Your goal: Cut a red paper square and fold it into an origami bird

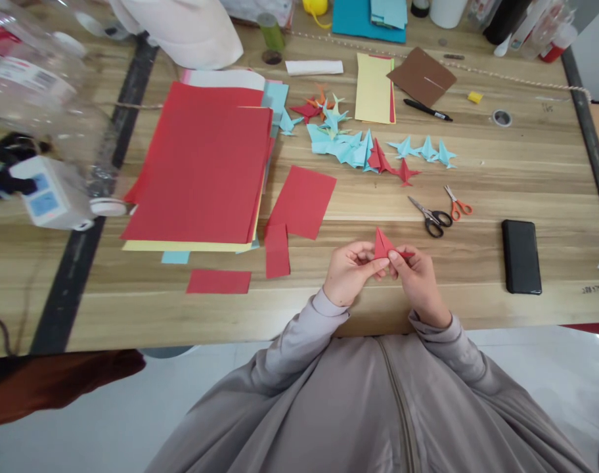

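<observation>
Both my hands meet over the near edge of the wooden table [526, 164]. My left hand [351, 269] and my right hand [418, 279] pinch a small folded red paper piece [384, 244] between their fingertips, its point standing upward. A red paper square [302, 200] and two red strips [277, 249] [219, 281] lie just to the left. A large stack of red sheets [201, 164] lies further left. Several folded blue and red paper cranes [368, 152] sit beyond my hands.
Black-handled scissors [432, 217] and small orange scissors [457, 205] lie right of my hands, a black phone [521, 256] further right. A pen [427, 110], yellow sheets [373, 89], brown card [421, 75], and tape roll [501, 118] sit farther back. A clear plastic bottle [43, 98] looms at left.
</observation>
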